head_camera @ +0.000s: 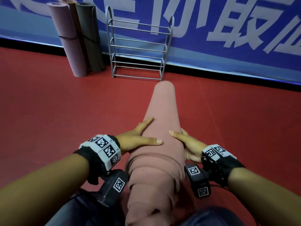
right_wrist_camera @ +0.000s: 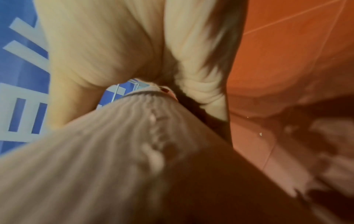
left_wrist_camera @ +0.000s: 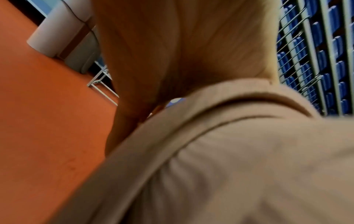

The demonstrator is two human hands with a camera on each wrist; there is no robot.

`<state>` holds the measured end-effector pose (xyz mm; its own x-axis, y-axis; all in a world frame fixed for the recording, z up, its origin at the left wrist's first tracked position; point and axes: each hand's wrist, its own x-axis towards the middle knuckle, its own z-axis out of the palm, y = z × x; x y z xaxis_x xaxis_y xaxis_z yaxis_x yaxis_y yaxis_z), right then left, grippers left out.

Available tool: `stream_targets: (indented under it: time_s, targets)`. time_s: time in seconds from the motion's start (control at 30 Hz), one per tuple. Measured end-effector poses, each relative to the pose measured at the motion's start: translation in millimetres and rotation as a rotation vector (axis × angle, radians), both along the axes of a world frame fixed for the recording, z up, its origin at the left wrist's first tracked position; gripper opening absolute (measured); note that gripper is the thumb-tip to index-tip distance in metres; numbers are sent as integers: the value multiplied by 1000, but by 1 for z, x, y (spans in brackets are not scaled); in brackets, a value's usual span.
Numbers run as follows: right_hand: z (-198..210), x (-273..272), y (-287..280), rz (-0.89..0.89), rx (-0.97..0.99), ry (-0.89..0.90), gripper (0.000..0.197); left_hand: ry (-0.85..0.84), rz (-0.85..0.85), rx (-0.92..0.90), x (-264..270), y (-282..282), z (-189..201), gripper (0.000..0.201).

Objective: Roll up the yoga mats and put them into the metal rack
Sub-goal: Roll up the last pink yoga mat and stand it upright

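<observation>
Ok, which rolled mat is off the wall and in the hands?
The brown mat, held between left hand and right hand. The pink mat and green mat lean against the banner.

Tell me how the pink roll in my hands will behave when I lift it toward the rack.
The pink rolled mat will probably telescope further: its near-end layers already step out unevenly. No strap shows on it, so it may loosen unless the left hand and right hand keep squeezing. Set down, a cylinder like this would likely roll.
</observation>
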<state>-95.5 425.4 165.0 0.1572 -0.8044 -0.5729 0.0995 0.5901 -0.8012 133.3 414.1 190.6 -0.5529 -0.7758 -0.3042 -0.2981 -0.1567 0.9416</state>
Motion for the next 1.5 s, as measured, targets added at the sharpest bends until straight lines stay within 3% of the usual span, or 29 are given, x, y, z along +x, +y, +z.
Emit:
stream_targets:
  time_s: [0.1,0.2,0.3,0.37,0.43,0.5,0.57,0.73,0.87,0.93,1.07,1.17,1.23,1.33,1.43,1.5]
  targets:
    - [0,3,-1,-7,70,-64,116,72,60,-48,6,3,18,88]
    - [11,8,-4,-71,76,-116,111,97,107,-73,13,-3,38,63]
    - [20,11,-10,-53,102,-126,120,158,97,-101,16,-7,60,48]
    - [29,11,-8,-46,86,-94,107,160,110,-139,17,-12,71,37]
    - [47,15,-2,-28,74,-45,82,207,130,-136,18,-14,80,28]
    - [53,11,-5,3,42,-32,68,271,185,-132,18,-14,86,26]
    - [64,8,-8,-32,23,12,67,347,232,-141,16,-11,99,26]
    - [94,14,-18,55,50,44,116,527,194,-164,2,-5,143,42]
    - [113,14,-21,142,97,113,131,533,191,-177,-7,-13,165,45]
    - [113,11,-23,181,100,233,121,489,164,-152,-11,-21,163,52]
    - [107,9,-22,156,-66,530,81,389,188,-85,-15,-26,145,45]
    - [107,10,-22,154,-190,633,76,326,278,-61,-13,-22,114,40]
    - [108,14,-23,164,-196,601,81,299,303,-45,-12,-19,105,63]
    - [116,24,-20,121,-216,505,70,391,257,-11,-12,-16,112,50]
    - [125,35,-18,30,-339,346,52,419,225,-2,-16,-18,115,57]
    - [131,40,-20,39,-430,192,56,384,258,-37,-15,-20,115,50]
